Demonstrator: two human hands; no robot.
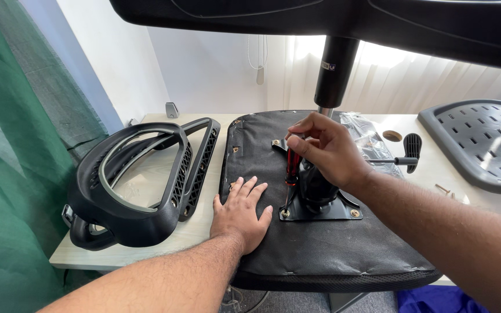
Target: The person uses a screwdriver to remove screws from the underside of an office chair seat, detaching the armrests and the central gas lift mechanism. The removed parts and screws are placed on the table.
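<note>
Two bare forearms come into view from below, no sleeves, no watch, no rings. The left hand (240,213) is broad with short, trimmed nails. The right hand (327,149) is bare too, fine dark hair running along both forearms.

Right hand (327,148) driving screwdriver (290,177) into seat plate (326,210), left hand (240,213) seemingly bracing seat (314,243)

Bare seat underside (320,249) lies open near the front edge; black mechanism (319,194) and gas column (334,69) block the centre.
</note>
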